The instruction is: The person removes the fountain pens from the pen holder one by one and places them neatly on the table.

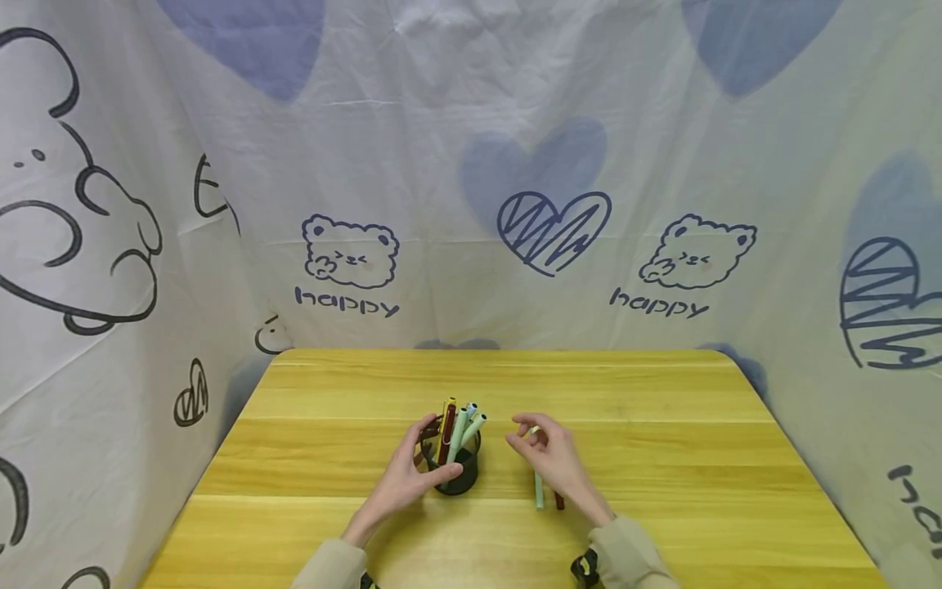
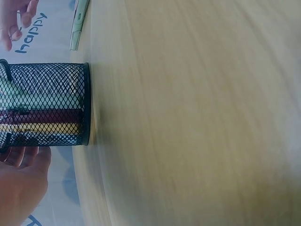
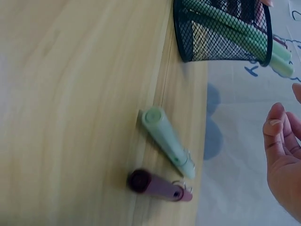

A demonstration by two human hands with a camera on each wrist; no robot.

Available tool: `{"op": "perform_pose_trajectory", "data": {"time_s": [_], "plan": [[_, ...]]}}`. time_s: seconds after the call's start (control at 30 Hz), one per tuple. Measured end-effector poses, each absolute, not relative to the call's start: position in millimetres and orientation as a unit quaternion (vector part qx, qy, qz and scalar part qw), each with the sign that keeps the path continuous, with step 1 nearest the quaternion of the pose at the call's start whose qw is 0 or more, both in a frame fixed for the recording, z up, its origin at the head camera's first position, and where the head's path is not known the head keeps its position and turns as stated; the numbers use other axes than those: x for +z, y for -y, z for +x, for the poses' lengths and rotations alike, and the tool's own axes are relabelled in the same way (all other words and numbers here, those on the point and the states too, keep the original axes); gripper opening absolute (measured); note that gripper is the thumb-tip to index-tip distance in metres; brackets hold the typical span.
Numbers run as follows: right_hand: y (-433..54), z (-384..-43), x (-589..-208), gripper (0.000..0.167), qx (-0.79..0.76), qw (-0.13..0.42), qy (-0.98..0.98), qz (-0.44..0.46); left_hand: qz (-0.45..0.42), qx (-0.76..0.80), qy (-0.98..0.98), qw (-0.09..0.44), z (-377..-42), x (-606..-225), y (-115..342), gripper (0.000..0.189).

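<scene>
A black mesh pen cup point(image 1: 462, 478) stands upright on the table, with my left hand point(image 1: 407, 474) around its left side, thumb in front and fingers behind. Inside the cup lean a dark red pen point(image 1: 446, 433), light green pens point(image 1: 458, 432), a yellow pen point(image 1: 452, 401) and one with a pale blue end point(image 1: 472, 407). To the right of the cup, my right hand point(image 1: 555, 460) is raised above the table with loosely bent fingers and holds nothing. Below it lie a light green pen point(image 3: 167, 141) and a dark red pen point(image 3: 162, 188), side by side.
The wooden table point(image 1: 662, 458) reaches back to a white cloth point(image 1: 441, 164) printed with hearts and bears. More cloth hangs along the left and right sides. A dark band point(image 1: 585, 566) sits at the right wrist, by the beige sleeve.
</scene>
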State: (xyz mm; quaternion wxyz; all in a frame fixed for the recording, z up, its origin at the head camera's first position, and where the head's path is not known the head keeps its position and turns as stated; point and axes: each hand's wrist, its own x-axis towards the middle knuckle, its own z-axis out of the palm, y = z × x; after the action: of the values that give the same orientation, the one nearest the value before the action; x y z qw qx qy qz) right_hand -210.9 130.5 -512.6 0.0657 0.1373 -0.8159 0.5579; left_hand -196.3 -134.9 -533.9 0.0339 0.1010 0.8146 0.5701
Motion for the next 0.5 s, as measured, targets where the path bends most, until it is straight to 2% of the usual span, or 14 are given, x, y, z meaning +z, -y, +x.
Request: {"op": "perform_pose_trajectory", "data": {"time_s": [0.5], "plan": [[-106,-215,-506,0.038,0.565,0.017,0.811,0.153,0.105,0.567,-0.817,0.028,-198,-535,135,0.089]]}}
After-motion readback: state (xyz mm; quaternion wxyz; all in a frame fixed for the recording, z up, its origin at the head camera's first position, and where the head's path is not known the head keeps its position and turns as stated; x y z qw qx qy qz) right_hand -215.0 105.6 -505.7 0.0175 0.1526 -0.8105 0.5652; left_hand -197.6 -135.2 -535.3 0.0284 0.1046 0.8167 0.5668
